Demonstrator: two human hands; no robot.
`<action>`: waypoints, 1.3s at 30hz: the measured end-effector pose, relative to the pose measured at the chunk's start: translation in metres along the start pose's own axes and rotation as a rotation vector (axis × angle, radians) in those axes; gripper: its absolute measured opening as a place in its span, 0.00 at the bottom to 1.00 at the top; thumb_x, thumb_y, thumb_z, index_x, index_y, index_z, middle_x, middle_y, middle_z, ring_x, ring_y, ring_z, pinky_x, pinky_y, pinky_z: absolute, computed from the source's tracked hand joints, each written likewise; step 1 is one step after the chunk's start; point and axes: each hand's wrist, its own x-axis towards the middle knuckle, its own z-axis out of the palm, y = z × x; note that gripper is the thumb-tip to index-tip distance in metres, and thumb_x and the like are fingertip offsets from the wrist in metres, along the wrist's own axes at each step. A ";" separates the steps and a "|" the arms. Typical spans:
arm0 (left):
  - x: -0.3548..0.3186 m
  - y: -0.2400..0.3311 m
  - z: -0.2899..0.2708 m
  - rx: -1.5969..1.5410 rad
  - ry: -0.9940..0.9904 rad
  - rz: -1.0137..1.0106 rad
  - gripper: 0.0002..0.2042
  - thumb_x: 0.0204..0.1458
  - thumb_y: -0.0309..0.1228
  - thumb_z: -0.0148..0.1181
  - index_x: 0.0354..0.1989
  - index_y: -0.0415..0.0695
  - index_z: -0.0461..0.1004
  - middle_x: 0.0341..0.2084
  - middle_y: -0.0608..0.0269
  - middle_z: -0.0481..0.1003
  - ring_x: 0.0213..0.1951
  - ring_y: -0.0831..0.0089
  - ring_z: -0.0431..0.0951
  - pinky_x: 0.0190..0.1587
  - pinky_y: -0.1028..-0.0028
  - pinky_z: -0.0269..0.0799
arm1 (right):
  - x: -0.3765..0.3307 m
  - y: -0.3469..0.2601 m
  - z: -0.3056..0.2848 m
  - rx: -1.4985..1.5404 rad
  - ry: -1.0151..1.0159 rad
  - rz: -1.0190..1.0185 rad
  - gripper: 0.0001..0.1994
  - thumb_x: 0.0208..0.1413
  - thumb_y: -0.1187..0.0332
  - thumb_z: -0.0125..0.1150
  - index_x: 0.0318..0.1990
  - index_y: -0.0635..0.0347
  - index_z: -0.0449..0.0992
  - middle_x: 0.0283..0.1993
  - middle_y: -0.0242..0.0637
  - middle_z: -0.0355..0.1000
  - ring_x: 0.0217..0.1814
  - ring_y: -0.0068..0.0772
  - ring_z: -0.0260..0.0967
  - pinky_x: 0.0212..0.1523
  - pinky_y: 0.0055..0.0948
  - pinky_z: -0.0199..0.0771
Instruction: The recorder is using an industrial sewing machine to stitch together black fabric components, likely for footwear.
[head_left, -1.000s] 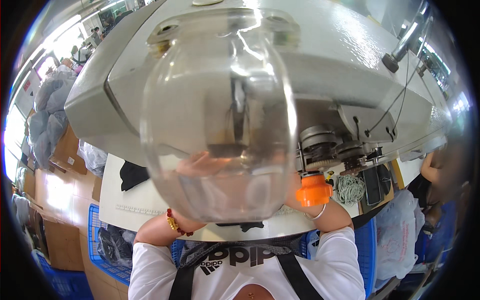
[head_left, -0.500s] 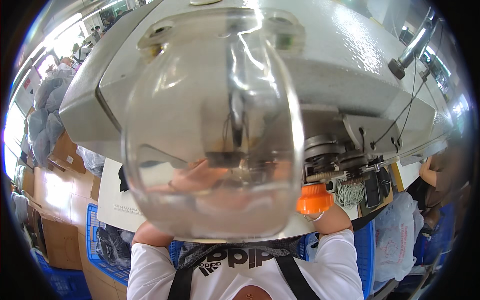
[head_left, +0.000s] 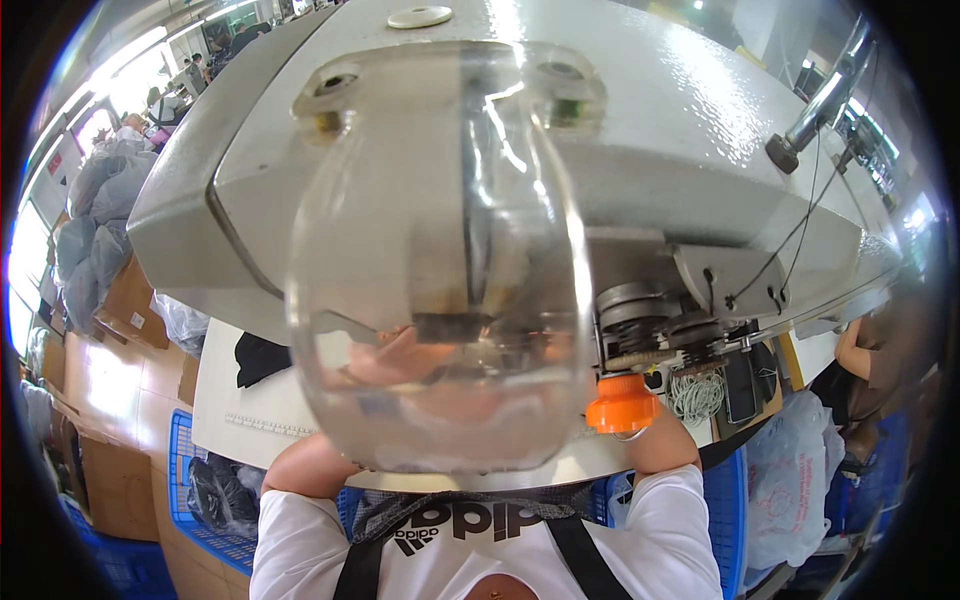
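A large white sewing machine [head_left: 690, 120] fills the upper view. In front of its needle area stands a clear plastic guard [head_left: 430, 220], which blurs what lies behind it. Through the guard my left hand [head_left: 392, 358] appears low beside the needle area, its fingers smeared. My right forearm [head_left: 662, 440] reaches up past an orange knob [head_left: 622, 403]; a skin-coloured blur behind the guard may be the right hand, but its fingers are hidden. What either hand touches or holds cannot be made out. Black cloth [head_left: 262, 360] lies on the white table [head_left: 235, 395] left of the guard.
A ruler strip [head_left: 268, 425] lies along the table's left. At the right are a bundle of pale green cord [head_left: 696, 396] and a dark phone [head_left: 741, 398]. Blue baskets [head_left: 190, 500] flank me; a clear plastic bag [head_left: 790, 480] stands right. Another person's arm [head_left: 853, 355] shows farther right.
My viewpoint has shifted slightly, so the machine and guard sit lower in view and the guard looks narrower. More of the black cloth shows at left. Both arms keep nearly the same pose.
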 end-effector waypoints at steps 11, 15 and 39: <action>-0.008 0.003 -0.005 0.073 -0.196 -0.039 0.07 0.32 0.28 0.65 0.25 0.48 0.78 0.21 0.67 0.71 0.22 0.67 0.71 0.24 0.66 0.62 | -0.006 0.006 -0.001 -0.089 -0.205 0.197 0.17 0.43 0.65 0.57 0.45 0.47 0.77 0.28 0.43 0.75 0.29 0.48 0.72 0.32 0.41 0.73; 0.002 0.015 -0.002 0.183 -0.166 -0.040 0.07 0.34 0.27 0.64 0.25 0.49 0.78 0.19 0.67 0.68 0.19 0.68 0.69 0.22 0.68 0.60 | 0.003 -0.008 -0.013 -0.137 -0.272 0.267 0.14 0.43 0.64 0.57 0.39 0.53 0.78 0.25 0.44 0.74 0.26 0.48 0.72 0.29 0.41 0.72; 0.007 0.013 0.005 -0.022 -0.061 0.021 0.12 0.31 0.24 0.61 0.29 0.46 0.79 0.23 0.65 0.73 0.22 0.71 0.72 0.22 0.70 0.65 | 0.000 -0.014 0.001 0.002 0.009 -0.054 0.16 0.47 0.65 0.62 0.46 0.52 0.77 0.40 0.37 0.76 0.38 0.42 0.74 0.36 0.34 0.73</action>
